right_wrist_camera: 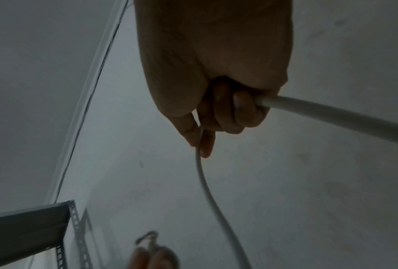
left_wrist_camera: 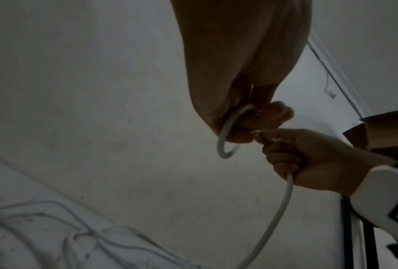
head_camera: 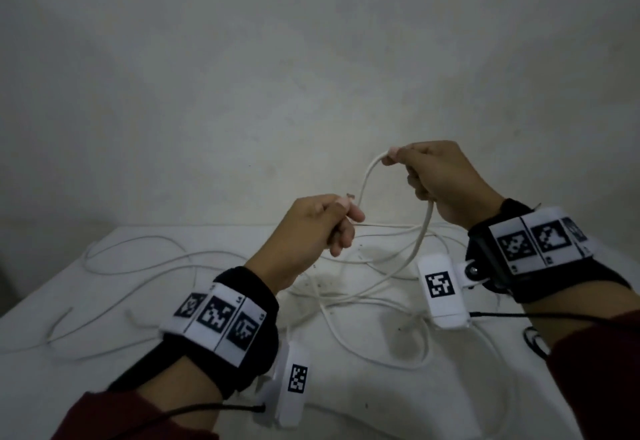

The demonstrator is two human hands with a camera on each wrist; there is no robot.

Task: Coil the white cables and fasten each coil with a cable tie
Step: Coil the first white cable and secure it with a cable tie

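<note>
Both hands are raised above a white table (head_camera: pixel 104 363) strewn with loose white cables (head_camera: pixel 145 259). My left hand (head_camera: pixel 341 213) pinches the plug end of one white cable (head_camera: pixel 365 183), whose clear connector tip (head_camera: pixel 454 195) pokes out above the thumb. From there the cable arches up to my right hand (head_camera: pixel 394 159), which grips it between thumb and curled fingers. The cable leaves the underside of that fist and drops in a curve (head_camera: pixel 417 249) to the table. In the left wrist view a small loop (left_wrist_camera: pixel 225 138) hangs under the left hand (left_wrist_camera: pixel 257 125). The right hand (right_wrist_camera: pixel 216 116) encloses the cable (right_wrist_camera: pixel 331 116).
A blank pale wall (head_camera: pixel 311 59) rises right behind the table. The table's left edge (head_camera: pixel 52 280) falls off to dark floor. Thin black sensor leads (head_camera: pixel 540 316) run from both wristbands. A grey metal shelf bracket (right_wrist_camera: pixel 43 223) and a cardboard box (left_wrist_camera: pixel 388 131) stand off to the sides.
</note>
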